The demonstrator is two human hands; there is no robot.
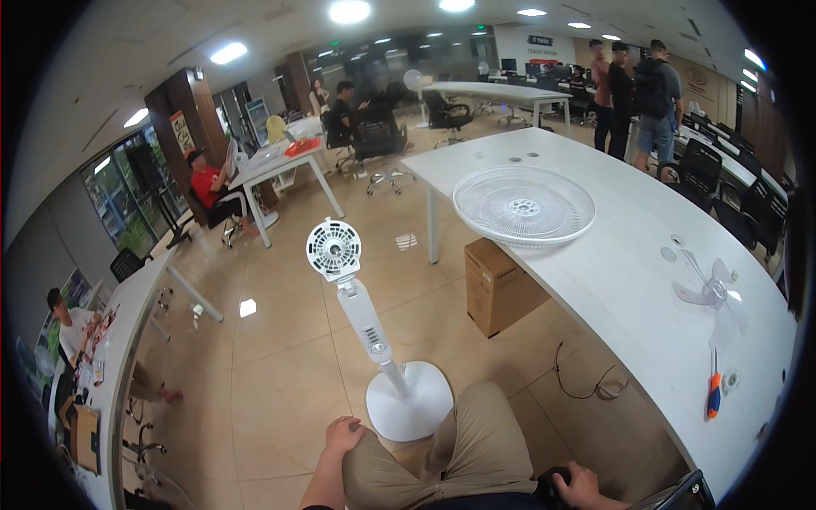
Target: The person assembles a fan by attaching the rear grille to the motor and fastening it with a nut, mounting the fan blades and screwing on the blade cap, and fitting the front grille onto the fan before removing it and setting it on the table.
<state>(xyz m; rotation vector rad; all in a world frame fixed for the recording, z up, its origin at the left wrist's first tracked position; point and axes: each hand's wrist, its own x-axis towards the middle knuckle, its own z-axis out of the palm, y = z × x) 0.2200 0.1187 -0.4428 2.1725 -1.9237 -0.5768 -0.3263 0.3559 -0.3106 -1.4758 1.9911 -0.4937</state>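
head view: left hand (343,434) rests on a knee (367,455), fingers (354,422) released; right hand (580,488) touches a dark object (551,481), cannot tell if grasping; white fan stand (360,319) ahead.

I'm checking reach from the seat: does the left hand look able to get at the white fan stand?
Probably yes: the left hand rests on the left knee, holding no object that shows, and the fan stand stands just ahead with nothing visible between them.
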